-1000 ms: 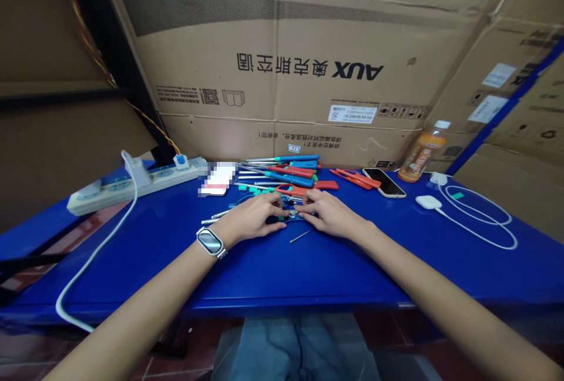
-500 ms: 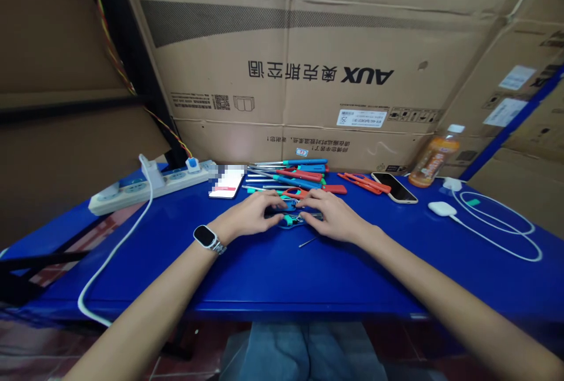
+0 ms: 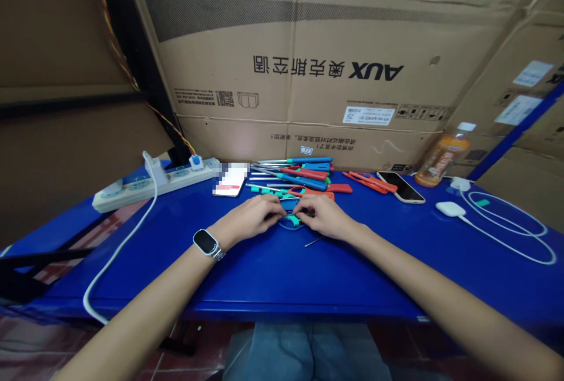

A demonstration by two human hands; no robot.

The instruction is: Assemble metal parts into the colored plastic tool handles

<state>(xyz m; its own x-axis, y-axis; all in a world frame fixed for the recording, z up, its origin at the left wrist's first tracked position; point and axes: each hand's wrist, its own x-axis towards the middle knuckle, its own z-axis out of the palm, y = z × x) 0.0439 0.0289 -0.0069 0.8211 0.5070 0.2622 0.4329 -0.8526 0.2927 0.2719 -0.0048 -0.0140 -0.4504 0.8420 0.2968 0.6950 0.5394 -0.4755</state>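
Observation:
My left hand (image 3: 253,219) and my right hand (image 3: 321,216) rest on the blue table (image 3: 264,269), fingertips pinched together around a small blue and teal part (image 3: 289,221) between them. Most of that part is hidden by my fingers. A thin metal pin (image 3: 313,242) lies just in front of my right hand. Behind both hands lies a heap of long lighters (image 3: 299,175) with red, blue and teal handles and metal stems. A smartwatch (image 3: 205,242) is on my left wrist.
A white power strip (image 3: 145,181) with a trailing cable sits at the left. Two phones (image 3: 230,179) (image 3: 402,186), red lighters (image 3: 365,181), an orange drink bottle (image 3: 440,158) and a white charger with coiled cable (image 3: 506,222) lie further back. Cardboard boxes (image 3: 308,76) wall the table's far edge.
Both hands have drawn closer together, fingertips now meeting over the small part. The camera view shifted slightly left and up.

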